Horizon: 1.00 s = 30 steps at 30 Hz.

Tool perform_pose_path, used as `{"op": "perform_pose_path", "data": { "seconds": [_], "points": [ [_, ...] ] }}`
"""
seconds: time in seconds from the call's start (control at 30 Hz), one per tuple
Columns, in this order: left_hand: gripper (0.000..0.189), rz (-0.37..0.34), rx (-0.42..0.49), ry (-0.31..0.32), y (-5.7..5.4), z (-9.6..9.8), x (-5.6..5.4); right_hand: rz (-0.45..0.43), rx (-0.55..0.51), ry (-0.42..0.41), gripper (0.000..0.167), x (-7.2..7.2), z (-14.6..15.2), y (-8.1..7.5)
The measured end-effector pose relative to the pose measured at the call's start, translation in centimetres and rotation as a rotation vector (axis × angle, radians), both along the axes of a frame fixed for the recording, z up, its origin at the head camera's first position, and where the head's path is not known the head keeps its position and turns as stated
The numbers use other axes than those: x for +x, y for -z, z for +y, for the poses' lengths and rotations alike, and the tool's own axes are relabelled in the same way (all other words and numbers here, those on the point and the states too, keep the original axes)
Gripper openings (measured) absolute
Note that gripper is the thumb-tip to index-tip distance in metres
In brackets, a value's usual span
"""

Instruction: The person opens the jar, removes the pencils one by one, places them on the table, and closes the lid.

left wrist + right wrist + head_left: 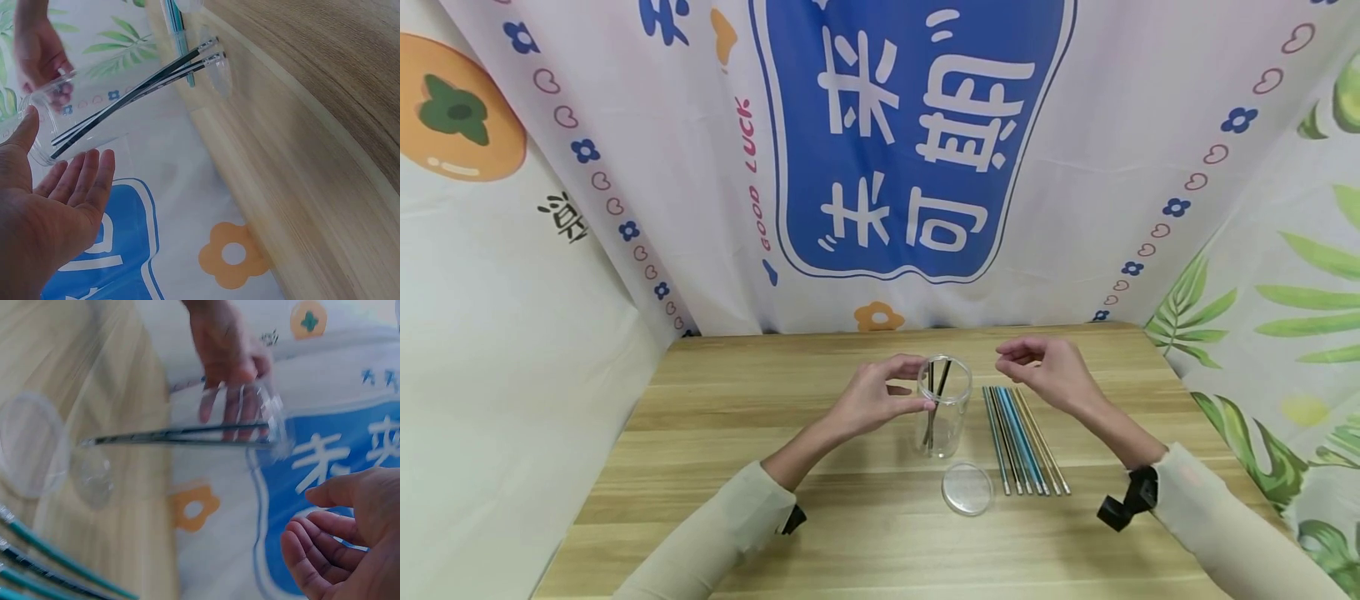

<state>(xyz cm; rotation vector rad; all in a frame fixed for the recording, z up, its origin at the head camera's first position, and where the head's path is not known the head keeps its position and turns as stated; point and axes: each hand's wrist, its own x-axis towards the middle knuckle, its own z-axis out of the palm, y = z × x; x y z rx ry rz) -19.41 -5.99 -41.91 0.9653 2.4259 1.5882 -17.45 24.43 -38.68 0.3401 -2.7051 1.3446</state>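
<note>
A clear round jar (953, 425) stands upright on the table, with two dark pencils (125, 103) leaning inside it, their silver eraser ends at the bottom. My left hand (877, 398) holds the jar near its rim, thumb on one side and fingers on the other. To the right of the jar, my right hand (1054, 372) is raised above the far ends of a row of pencils (1019, 437). Its fingers are loosely bent and hold nothing. Blue, black and gold-coloured pencils lie side by side in that row, eraser ends toward me.
A clear round lid (967, 490) lies flat in front of the jar, left of the pencils' near ends. The wooden table (715, 467) meets a printed cloth (1060, 250) at its back edge. More printed cloth hangs at both sides.
</note>
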Motion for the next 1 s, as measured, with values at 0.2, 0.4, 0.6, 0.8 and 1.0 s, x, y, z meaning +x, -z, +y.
{"op": "perform_pose_path", "data": {
  "seconds": [0.2, 0.4, 0.6, 0.8, 1.0],
  "points": [
    [0.062, 0.004, -0.008, 0.001, 0.0, 0.0, 0.0, 0.044, 0.038, -0.041, 0.019, 1.3, -1.5, -2.5],
    [0.061, -0.004, -0.009, -0.004, 0.0, 0.0, -0.1, 0.054, 0.028, -0.111, 0.022, 2.3, -3.5, -4.4],
    [0.061, -0.003, -0.004, -0.001, 0.0, -0.1, -0.1, 0.03, 0.028, -0.189, 0.025, 2.2, -5.2, -5.1],
    [0.059, -0.002, 0.001, 0.007, 0.0, -0.1, 0.0, 0.001, 0.054, -0.209, 0.024, 1.8, -6.2, -5.0],
    [0.059, -0.004, 0.008, 0.007, -0.1, -0.1, 0.0, -0.011, 0.091, -0.21, 0.022, 1.2, -7.2, -4.8]
  ]
}}
